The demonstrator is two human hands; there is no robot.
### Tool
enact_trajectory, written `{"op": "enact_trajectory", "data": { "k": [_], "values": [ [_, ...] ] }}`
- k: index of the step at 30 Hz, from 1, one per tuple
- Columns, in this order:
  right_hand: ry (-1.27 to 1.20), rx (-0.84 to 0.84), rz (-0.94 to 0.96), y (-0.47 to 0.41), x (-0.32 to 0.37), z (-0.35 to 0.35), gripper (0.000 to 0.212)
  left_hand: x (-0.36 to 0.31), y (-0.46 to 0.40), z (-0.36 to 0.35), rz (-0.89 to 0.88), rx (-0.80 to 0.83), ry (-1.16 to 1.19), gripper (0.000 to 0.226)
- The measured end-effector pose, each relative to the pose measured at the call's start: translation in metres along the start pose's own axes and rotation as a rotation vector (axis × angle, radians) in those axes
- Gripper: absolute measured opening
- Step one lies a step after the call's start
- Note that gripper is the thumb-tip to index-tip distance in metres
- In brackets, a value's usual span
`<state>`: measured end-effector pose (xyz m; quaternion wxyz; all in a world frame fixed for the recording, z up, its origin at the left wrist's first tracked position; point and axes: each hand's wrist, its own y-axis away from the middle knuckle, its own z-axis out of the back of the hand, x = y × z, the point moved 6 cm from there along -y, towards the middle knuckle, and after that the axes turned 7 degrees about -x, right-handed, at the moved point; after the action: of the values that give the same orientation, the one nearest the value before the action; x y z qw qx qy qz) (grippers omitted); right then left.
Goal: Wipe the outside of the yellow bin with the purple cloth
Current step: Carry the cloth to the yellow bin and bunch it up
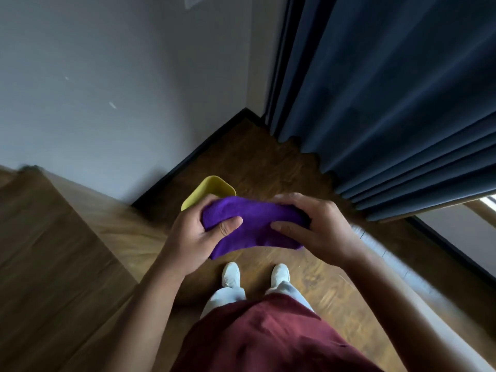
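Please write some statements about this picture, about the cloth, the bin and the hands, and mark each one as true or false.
1. Both hands hold the cloth. True: the left hand and the right hand grip its two ends.
2. The bin lies on its side. False: it stands upright on the floor, opening up.
3. The cloth is purple. True.
4. The bin stands against the curtain. False: it is near the wall, apart from the curtain.
5. The cloth hides part of the bin. True.
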<state>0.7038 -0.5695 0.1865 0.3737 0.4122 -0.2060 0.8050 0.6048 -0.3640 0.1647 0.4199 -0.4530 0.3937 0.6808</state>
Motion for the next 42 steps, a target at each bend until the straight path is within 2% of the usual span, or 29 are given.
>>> {"op": "enact_trajectory", "data": {
  "k": [5, 8, 10, 13, 16, 19, 23, 31, 35, 38, 42],
  "values": [
    [-0.066, 0.102, 0.071, -0.038, -0.031, -0.002, 0.042, 0.015, -0.034, -0.014, 0.013, -0.086, -0.018, 0.040],
    [-0.102, 0.184, 0.084, -0.056, -0.062, -0.007, 0.040, 0.032, -0.049, -0.026, 0.059, -0.151, -0.035, 0.023],
    [-0.129, 0.215, 0.057, -0.068, -0.086, -0.013, 0.039, 0.050, -0.057, -0.037, 0.072, -0.190, -0.026, 0.020],
    [-0.165, 0.243, -0.016, -0.083, -0.124, -0.033, 0.037, 0.083, -0.069, -0.052, 0.075, -0.257, 0.000, 0.032],
    [-0.220, 0.265, -0.088, -0.093, -0.161, -0.061, 0.035, 0.123, -0.082, -0.063, 0.068, -0.253, 0.051, 0.047],
    [-0.253, 0.296, -0.152, -0.106, -0.199, -0.094, 0.040, 0.179, -0.100, -0.070, 0.086, -0.252, 0.072, 0.042],
    [-0.259, 0.357, -0.189, -0.119, -0.266, -0.154, 0.048, 0.273, -0.128, -0.080, 0.145, -0.217, 0.052, 0.025],
    [-0.207, 0.352, -0.200, -0.139, -0.397, -0.242, 0.041, 0.418, -0.180, -0.119, 0.184, -0.071, -0.047, 0.033],
    [-0.149, 0.324, -0.148, -0.146, -0.455, -0.276, 0.037, 0.477, -0.206, -0.136, 0.212, 0.105, -0.224, 0.037],
    [-0.142, 0.292, -0.096, -0.155, -0.490, -0.300, 0.033, 0.510, -0.226, -0.146, 0.161, 0.234, -0.405, 0.032],
    [-0.204, 0.245, -0.112, -0.158, -0.536, -0.326, 0.029, 0.542, -0.244, -0.157, 0.110, 0.309, -0.495, 0.026]
  ]
}}
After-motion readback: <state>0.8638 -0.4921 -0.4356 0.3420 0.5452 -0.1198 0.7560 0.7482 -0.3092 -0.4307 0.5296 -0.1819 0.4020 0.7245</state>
